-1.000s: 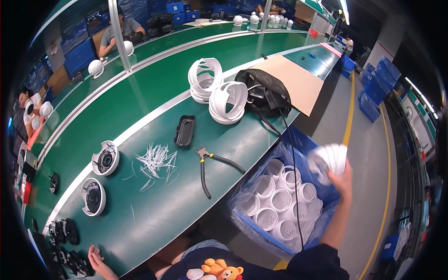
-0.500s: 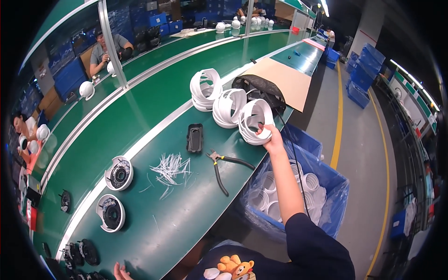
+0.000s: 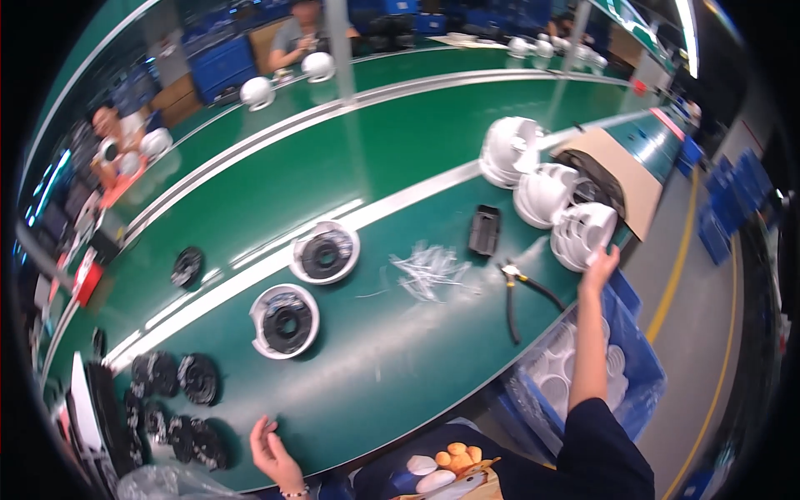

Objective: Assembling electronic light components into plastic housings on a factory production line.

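Observation:
At the right end of the bench, white plastic housings stand in three stacks. My right hand [image 3: 600,271] has its fingers closed on the lower rim of the nearest white housing [image 3: 581,237]; motion blur softens the grip. Above the bench's front edge hangs my left hand [image 3: 275,454], holding nothing, its fingers loosely bent and apart. Two round white housings with black inner parts, a nearer one [image 3: 286,322] and a farther one [image 3: 325,252], lie on the bench between my hands. Several black round parts [image 3: 198,379] sit left of my left hand.
Cutting pliers [image 3: 512,292] lie with handles spread near a heap of thin white strips [image 3: 429,271] and a small black tray [image 3: 484,231]. A lined blue crate [image 3: 646,367] holds white rings beside the bench. Co-workers sit across the green conveyor [image 3: 400,137].
The view has swung left, so the bench things appear farther right. My left hand has come further into view over the bench. My right hand stays at the nearest stack.

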### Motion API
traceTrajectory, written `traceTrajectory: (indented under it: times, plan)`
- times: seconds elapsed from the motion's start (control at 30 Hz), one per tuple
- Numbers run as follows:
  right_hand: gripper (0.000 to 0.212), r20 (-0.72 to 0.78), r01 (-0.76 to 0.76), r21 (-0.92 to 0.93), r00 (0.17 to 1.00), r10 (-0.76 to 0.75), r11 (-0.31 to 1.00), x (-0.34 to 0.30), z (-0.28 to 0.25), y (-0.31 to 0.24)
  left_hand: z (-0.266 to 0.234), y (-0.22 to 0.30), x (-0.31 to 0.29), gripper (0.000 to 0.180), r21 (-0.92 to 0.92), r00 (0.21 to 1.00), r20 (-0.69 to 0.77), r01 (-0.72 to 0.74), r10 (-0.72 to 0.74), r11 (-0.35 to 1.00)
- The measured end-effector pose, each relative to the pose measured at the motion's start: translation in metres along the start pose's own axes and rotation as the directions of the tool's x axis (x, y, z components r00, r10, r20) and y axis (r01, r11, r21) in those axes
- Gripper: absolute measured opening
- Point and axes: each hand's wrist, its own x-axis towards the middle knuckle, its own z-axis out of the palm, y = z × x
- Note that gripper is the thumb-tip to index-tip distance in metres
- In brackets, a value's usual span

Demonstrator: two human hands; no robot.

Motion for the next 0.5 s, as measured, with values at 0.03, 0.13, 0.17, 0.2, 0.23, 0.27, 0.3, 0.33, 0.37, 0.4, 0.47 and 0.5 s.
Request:
traceTrajectory:
  times: [0.03,0.13,0.17,0.2,0.23,0.27,0.3,0.33,0.37,0.4,0.47,0.5]
  plan:
    - [0.047,-0.037,0.091,-0.098,0.995,-0.095,0.991,0.009,-0.007,0.017,0.001,0.0,-0.001,0.028,-0.025,1.0,-0.02,-0.011,0.01,1.0]
    - [0.05,-0.048,0.236,-0.107,0.969,-0.242,0.966,-0.014,-0.009,-0.013,-0.001,0.0,0.0,0.026,-0.043,0.999,-0.043,0.011,-0.013,0.999]
    - [0.053,-0.085,0.419,-0.196,0.893,-0.441,0.886,-0.022,-0.013,-0.031,0.002,0.0,0.001,0.026,-0.053,1.0,-0.027,-0.003,0.001,0.999]
    - [0.053,-0.086,0.495,-0.108,0.859,-0.505,0.862,-0.04,-0.012,-0.064,-0.002,0.005,-0.002,0.025,-0.057,0.999,-0.04,-0.03,0.028,0.998]
    - [0.053,-0.036,0.578,-0.128,0.809,-0.586,0.806,-0.062,-0.011,-0.103,0.002,0.005,0.0,0.025,-0.055,0.997,-0.039,-0.064,0.062,0.996]
    - [0.053,0.037,0.63,-0.081,0.776,-0.629,0.773,-0.081,-0.001,-0.12,0.001,0.005,0.0,0.024,-0.043,0.997,-0.041,-0.059,0.058,0.997]
    - [0.054,0.097,0.687,-0.043,0.726,-0.681,0.726,-0.095,0.004,-0.139,0.003,0.003,0.002,0.024,-0.045,0.997,-0.028,-0.075,0.074,0.996]
    - [0.056,0.185,0.689,0.078,0.701,-0.689,0.721,-0.117,0.015,-0.158,0.004,0.002,0.003,0.024,-0.063,0.997,-0.028,-0.078,0.076,0.995]
    - [0.055,0.285,0.749,0.111,0.605,-0.743,0.653,-0.14,0.029,-0.169,0.003,0.001,0.003,0.024,-0.073,0.996,-0.034,-0.079,0.077,0.994]
    - [0.055,0.376,0.805,0.151,0.491,-0.786,0.574,-0.158,0.038,-0.178,0.0,0.0,0.004,0.024,-0.062,0.996,-0.04,-0.078,0.075,0.995]
    - [0.049,0.498,0.871,0.176,0.324,-0.805,0.459,-0.183,0.048,-0.182,0.0,0.002,0.003,0.024,-0.08,0.996,-0.056,-0.074,0.07,0.994]
    - [0.047,0.526,0.877,0.242,0.241,-0.816,0.415,-0.196,0.055,-0.187,-0.002,0.002,0.003,0.024,-0.095,0.996,-0.062,-0.073,0.067,0.993]
